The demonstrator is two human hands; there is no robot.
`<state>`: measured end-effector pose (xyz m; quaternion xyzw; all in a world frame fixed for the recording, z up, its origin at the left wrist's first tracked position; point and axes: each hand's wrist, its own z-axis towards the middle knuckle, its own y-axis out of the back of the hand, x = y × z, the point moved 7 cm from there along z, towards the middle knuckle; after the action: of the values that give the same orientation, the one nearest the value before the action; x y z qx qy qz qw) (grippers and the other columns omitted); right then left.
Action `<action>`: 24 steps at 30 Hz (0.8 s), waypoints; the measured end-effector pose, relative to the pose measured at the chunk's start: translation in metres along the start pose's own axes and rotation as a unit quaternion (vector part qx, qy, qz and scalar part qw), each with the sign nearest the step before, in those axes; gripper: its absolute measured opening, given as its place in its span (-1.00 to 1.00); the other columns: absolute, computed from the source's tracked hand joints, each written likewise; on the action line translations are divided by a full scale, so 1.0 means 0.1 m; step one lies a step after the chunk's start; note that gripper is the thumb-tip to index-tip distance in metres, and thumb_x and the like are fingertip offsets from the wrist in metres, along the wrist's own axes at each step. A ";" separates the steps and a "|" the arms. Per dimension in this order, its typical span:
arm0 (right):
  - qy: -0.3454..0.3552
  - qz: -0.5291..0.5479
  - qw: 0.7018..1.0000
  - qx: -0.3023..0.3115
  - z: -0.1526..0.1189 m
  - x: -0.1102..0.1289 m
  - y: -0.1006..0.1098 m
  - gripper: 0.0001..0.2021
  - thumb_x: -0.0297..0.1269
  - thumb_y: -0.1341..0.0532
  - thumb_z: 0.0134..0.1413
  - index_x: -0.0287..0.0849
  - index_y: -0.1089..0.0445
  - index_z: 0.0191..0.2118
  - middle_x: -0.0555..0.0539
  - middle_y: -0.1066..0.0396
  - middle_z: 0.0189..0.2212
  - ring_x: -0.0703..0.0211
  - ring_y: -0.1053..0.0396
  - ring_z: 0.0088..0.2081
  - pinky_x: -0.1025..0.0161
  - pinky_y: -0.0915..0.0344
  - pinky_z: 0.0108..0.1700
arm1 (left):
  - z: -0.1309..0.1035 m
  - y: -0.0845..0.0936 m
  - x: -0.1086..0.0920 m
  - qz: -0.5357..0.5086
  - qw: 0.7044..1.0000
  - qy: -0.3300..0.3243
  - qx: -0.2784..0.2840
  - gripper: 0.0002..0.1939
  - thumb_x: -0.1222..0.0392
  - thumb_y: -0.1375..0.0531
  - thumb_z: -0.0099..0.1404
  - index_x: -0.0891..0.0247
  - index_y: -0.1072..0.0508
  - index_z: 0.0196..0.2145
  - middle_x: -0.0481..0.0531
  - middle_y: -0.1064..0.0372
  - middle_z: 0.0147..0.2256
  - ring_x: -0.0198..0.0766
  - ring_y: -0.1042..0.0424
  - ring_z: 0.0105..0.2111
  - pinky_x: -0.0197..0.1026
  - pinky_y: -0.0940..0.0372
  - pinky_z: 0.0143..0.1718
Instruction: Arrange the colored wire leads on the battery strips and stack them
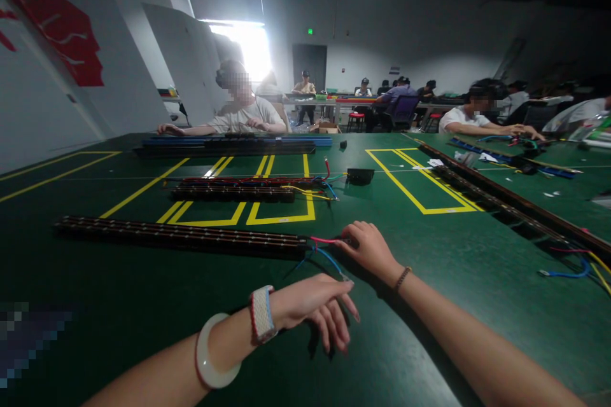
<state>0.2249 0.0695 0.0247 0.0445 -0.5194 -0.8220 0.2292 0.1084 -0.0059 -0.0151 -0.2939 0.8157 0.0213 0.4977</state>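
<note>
A long dark bar with rows of small bright spots (181, 235) lies across the green table in front of me. From its right end come a red wire (324, 240) and a blue wire (329, 257). My right hand (370, 247) pinches the red wire's far end, with a beaded bracelet at the wrist. Nearer to me, my left hand (319, 308) hovers, thumb stretched out and fingers apart and hanging. Its thumb tip is beside the blue wire's metal end; whether they touch is unclear. This wrist carries a woven watch band and a pale bangle.
Shorter wired bars (233, 192) and a black block (360, 175) lie beyond, around yellow tape lines. More long bars (501, 200) run along the right side, with loose wires (568, 273). Across the table sits a person (248, 111); another person (472, 116) works at the right.
</note>
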 end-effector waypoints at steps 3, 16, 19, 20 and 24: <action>0.021 0.039 0.999 -0.003 0.00 0.10 0.04 -0.71 -0.02 -0.13 0.14 -0.14 -0.38 -0.23 -0.06 -0.36 -0.33 0.17 -0.27 -0.26 0.23 -0.11 -0.22 | -0.04 0.02 -0.17 0.122 0.980 -0.118 -0.100 -0.55 -0.19 -0.02 0.24 0.30 -0.37 -0.41 -0.04 -0.30 -0.66 -0.36 -0.29 -0.69 -0.35 -0.10 -0.65; -0.004 0.063 0.997 0.051 -0.05 0.23 -0.07 -0.60 0.07 -0.27 -0.06 -0.14 -0.38 -0.21 -0.06 -0.31 -0.30 0.13 -0.23 -0.24 0.19 -0.13 -0.20 | 0.00 0.06 -0.15 0.101 0.970 -0.190 -0.117 -0.54 -0.17 -0.02 0.24 0.31 -0.33 -0.50 -0.04 -0.26 -0.67 -0.40 -0.26 -0.70 -0.40 0.00 -0.72; 0.015 0.062 0.998 0.026 -0.03 0.26 -0.03 -0.76 -0.10 -0.29 -0.02 -0.15 -0.37 -0.31 -0.04 -0.33 -0.35 0.16 -0.23 -0.27 0.21 -0.10 -0.21 | 0.06 0.14 -0.12 -0.015 0.976 -0.188 -0.106 -0.54 -0.19 -0.01 0.23 0.32 -0.34 -0.46 0.05 -0.33 -0.62 -0.28 -0.38 -0.62 -0.35 -0.15 -0.68; 0.026 0.057 0.998 0.009 -0.03 0.28 -0.01 -0.82 -0.17 -0.29 0.00 -0.15 -0.38 -0.33 -0.03 -0.33 -0.36 0.16 -0.23 -0.27 0.21 -0.08 -0.21 | 0.06 0.17 -0.12 -0.053 0.975 -0.187 -0.108 -0.53 -0.19 -0.01 0.23 0.33 -0.34 -0.42 0.08 -0.35 -0.60 -0.23 -0.41 -0.57 -0.31 -0.22 -0.63; 0.085 0.010 0.995 -0.058 -0.05 0.41 0.12 -0.96 -0.37 -0.22 0.08 -0.14 -0.39 -0.39 -0.02 -0.35 -0.43 0.18 -0.20 -0.33 0.20 -0.05 -0.21 | 0.07 0.24 -0.13 -0.183 0.961 -0.176 -0.107 -0.50 -0.16 0.03 0.28 0.39 -0.38 -0.29 0.22 -0.43 -0.39 -0.13 -0.47 -0.34 -0.11 -0.36 -0.33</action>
<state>0.1937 0.0438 0.0397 0.0952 -0.4501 -0.8417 0.2828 0.1062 0.0217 -0.0143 -0.4815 0.6404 0.0678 0.5945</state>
